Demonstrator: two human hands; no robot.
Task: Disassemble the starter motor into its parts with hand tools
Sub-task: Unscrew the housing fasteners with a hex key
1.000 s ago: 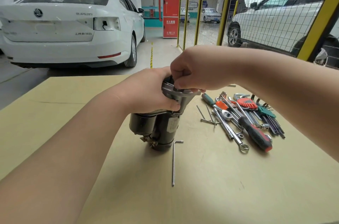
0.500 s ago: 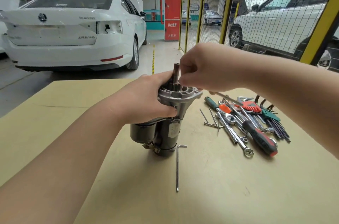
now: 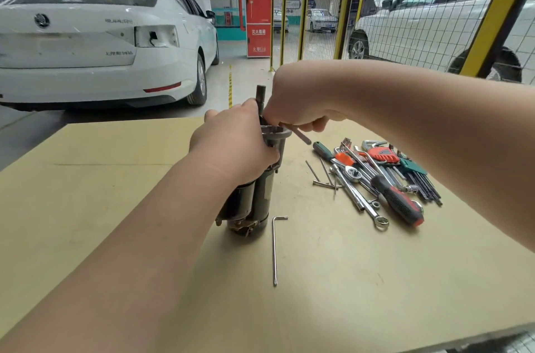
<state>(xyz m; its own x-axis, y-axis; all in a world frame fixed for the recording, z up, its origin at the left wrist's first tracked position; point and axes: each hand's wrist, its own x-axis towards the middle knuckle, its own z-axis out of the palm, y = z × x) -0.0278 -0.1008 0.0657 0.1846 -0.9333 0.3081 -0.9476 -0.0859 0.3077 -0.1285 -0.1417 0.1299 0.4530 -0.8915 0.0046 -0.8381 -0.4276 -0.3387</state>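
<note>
I'm seeing two bare hands on my feed, left hand (image 3: 234, 147) and right hand (image 3: 295, 104). Left forearm (image 3: 144, 237) is uncovered right out to the frame edge, and so is the right forearm (image 3: 419, 127). Wrists are smooth and rounded, fingernails too blurred to read.

Black starter motor (image 3: 262, 193) upright, shaft uppermost — hex key (image 3: 302, 137) by its nose.

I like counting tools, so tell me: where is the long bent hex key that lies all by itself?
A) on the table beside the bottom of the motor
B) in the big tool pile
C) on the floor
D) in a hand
A: the L-shaped hex key lies alone on the table, beside the base of the upright starter motor and apart from the tool pile.
</note>
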